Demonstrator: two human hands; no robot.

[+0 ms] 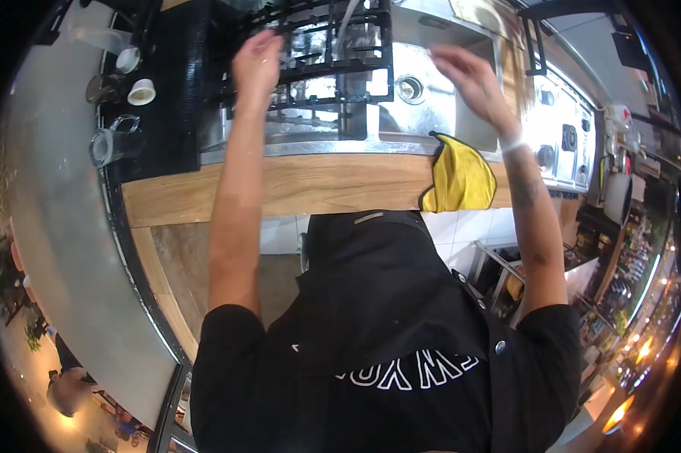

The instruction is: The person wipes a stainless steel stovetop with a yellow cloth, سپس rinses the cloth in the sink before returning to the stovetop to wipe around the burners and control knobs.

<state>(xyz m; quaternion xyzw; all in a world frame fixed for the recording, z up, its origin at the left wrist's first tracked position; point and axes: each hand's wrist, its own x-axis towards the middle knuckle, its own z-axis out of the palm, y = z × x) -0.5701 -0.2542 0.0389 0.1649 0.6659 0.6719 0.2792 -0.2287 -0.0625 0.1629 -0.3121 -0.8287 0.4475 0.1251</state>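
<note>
Black cast grates, apparently stove grates [334, 65], lie across the left basin of a steel double sink [289, 148]. My left hand [258, 63] is at their left part with its fingers curled; whether it grips a bar cannot be told. My right hand [469, 76] hovers over the right basin [431, 122], slightly blurred, with nothing seen in it. Below that hand is the sink drain [410, 89]. A faucet spout [348, 20] reaches over the grates from the far side. A yellow cloth with dark edging [463, 175] drapes over the wooden counter edge near my right forearm.
On the black surface at left stand a clear glass jug [105, 148], a cream cup [141, 92] and other cups. A wooden counter strip [329, 180] runs between me and the sink. At right is a steel cooktop [564, 133]. A person [68, 390] is far off at lower left.
</note>
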